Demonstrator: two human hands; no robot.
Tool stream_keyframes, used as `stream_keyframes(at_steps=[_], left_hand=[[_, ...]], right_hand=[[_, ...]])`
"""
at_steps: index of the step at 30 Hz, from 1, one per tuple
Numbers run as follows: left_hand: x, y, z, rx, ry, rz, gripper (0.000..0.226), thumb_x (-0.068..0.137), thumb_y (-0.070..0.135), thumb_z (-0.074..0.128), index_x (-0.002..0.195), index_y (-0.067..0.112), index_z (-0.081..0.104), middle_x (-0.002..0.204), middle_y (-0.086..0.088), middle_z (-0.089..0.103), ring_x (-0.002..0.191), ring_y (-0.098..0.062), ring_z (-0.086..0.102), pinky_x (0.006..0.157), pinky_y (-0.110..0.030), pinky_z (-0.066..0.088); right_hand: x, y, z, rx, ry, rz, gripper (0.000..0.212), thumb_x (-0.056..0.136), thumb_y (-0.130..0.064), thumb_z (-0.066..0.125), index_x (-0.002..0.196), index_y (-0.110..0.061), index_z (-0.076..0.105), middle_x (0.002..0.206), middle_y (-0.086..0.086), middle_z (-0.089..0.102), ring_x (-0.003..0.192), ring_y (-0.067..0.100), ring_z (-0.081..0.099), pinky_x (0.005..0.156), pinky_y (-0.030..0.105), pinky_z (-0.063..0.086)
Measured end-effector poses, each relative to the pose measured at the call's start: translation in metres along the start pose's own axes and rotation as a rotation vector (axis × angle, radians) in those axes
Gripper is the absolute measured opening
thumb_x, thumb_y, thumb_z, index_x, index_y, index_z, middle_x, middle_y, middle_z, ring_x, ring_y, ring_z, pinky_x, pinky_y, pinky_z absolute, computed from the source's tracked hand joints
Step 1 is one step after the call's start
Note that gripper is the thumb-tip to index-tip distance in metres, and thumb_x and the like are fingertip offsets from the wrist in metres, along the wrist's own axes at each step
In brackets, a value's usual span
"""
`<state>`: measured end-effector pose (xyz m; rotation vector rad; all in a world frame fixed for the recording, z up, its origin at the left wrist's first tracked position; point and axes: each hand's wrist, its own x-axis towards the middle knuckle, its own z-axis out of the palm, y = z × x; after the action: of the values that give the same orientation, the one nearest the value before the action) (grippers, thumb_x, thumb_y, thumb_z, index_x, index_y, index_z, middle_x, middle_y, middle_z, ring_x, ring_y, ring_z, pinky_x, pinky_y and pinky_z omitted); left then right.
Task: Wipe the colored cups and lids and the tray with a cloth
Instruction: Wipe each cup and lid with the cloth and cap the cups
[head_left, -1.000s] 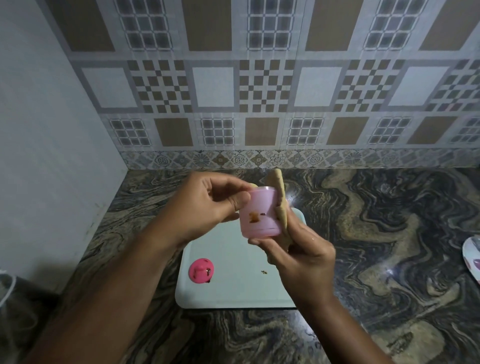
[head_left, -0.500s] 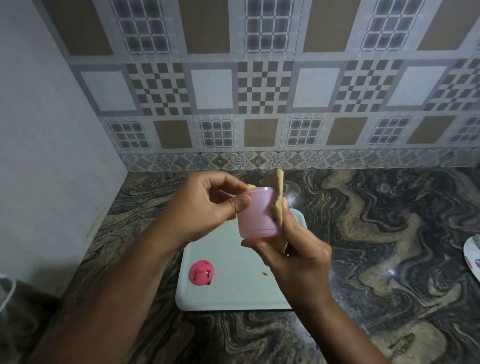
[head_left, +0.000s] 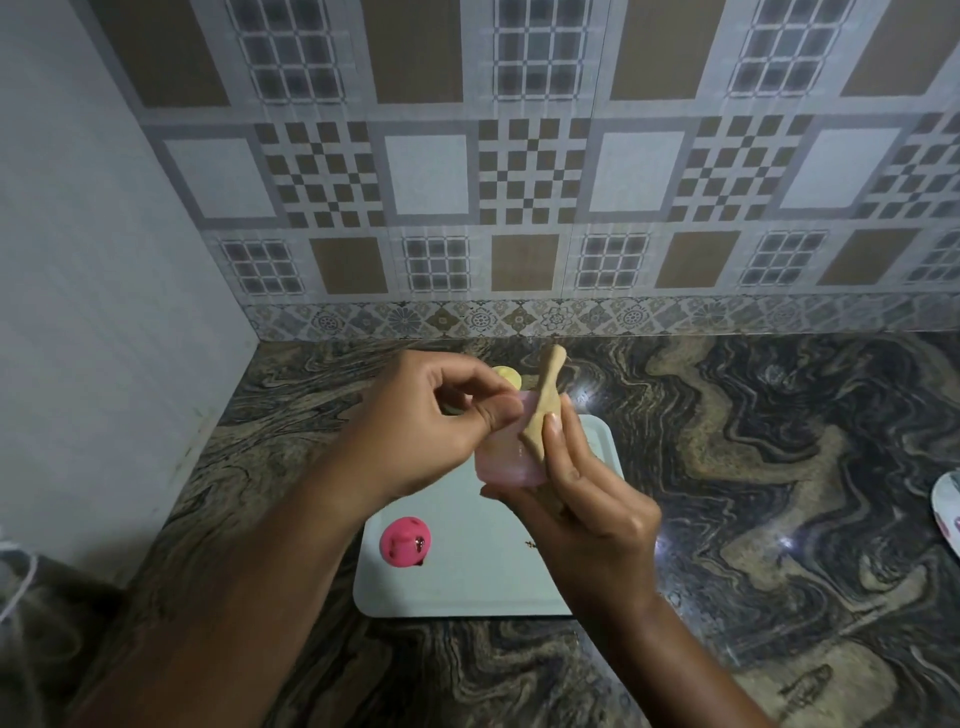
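A pale pink cup (head_left: 503, 465) is held in the air above the white tray (head_left: 467, 582). My left hand (head_left: 431, 431) pinches the cup's rim with thumb and fingers. My right hand (head_left: 587, 499) presses a beige cloth (head_left: 543, 410) against the cup's right side, fingers wrapped under the cup. A bright pink lid (head_left: 405, 542) lies on the tray's left part. Behind my left hand a yellow object (head_left: 506, 375) shows only partly.
The tray rests on a dark marbled counter (head_left: 753, 467) in a corner between a plain wall on the left and a tiled wall behind. A white plate edge (head_left: 948, 512) pokes in at the far right. A small brown speck (head_left: 530, 544) lies on the tray.
The cup has turned in my hands, so its printed side no longer shows. The cloth now lies over the cup's right face, and both hands sit slightly higher.
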<state>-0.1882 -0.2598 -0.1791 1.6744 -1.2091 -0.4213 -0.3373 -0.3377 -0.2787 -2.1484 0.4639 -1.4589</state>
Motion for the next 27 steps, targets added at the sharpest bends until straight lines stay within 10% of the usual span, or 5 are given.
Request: stream_keyframes(at_steps=[7, 13, 17, 22, 27], left_hand=[[-0.004, 0.001, -0.005, -0.231, 0.000, 0.001, 0.024, 0.084, 0.026, 0.067, 0.105, 0.018, 0.076, 0.102, 0.002, 0.078, 0.098, -0.016, 0.073, 0.083, -0.038, 0.061], [0.001, 0.001, -0.008, -0.162, 0.007, -0.031, 0.003, 0.083, 0.030, 0.073, 0.083, 0.028, 0.075, 0.081, 0.011, 0.076, 0.081, -0.013, 0.072, 0.074, -0.037, 0.062], [-0.002, 0.004, 0.003, 0.079, 0.106, 0.045, 0.006, 0.086, 0.033, 0.073, 0.085, 0.027, 0.075, 0.081, 0.015, 0.072, 0.078, -0.012, 0.068, 0.074, -0.039, 0.059], [-0.005, -0.002, -0.001, -0.225, 0.016, -0.116, 0.029, 0.080, 0.035, 0.070, 0.105, 0.020, 0.076, 0.101, 0.005, 0.077, 0.095, -0.016, 0.073, 0.078, -0.037, 0.062], [-0.001, -0.006, -0.005, -0.122, 0.006, -0.102, 0.009, 0.084, 0.018, 0.074, 0.083, 0.027, 0.073, 0.083, 0.007, 0.073, 0.085, -0.019, 0.071, 0.075, -0.040, 0.062]], right_hand=[[0.009, -0.005, -0.005, 0.320, -0.029, 0.303, 0.092, 0.073, -0.045, 0.088, 0.151, -0.020, 0.047, 0.074, -0.004, 0.056, 0.061, 0.022, 0.048, 0.057, 0.040, 0.055], [0.010, -0.009, -0.004, 0.133, -0.093, 0.162, 0.082, 0.081, -0.040, 0.079, 0.142, 0.007, 0.051, 0.078, -0.008, 0.066, 0.068, -0.001, 0.054, 0.070, 0.015, 0.054], [0.009, -0.013, -0.002, 0.037, -0.118, 0.084, 0.081, 0.081, -0.035, 0.081, 0.141, 0.010, 0.050, 0.104, 0.018, 0.075, 0.087, 0.016, 0.070, 0.082, 0.010, 0.051], [0.011, -0.010, -0.010, 0.162, -0.098, 0.219, 0.085, 0.078, -0.038, 0.083, 0.144, 0.003, 0.050, 0.085, -0.021, 0.058, 0.066, -0.009, 0.052, 0.064, 0.011, 0.045], [0.010, -0.011, -0.008, 0.061, -0.129, 0.081, 0.080, 0.080, -0.033, 0.079, 0.140, 0.012, 0.050, 0.103, 0.019, 0.074, 0.084, -0.001, 0.065, 0.080, 0.002, 0.044]])
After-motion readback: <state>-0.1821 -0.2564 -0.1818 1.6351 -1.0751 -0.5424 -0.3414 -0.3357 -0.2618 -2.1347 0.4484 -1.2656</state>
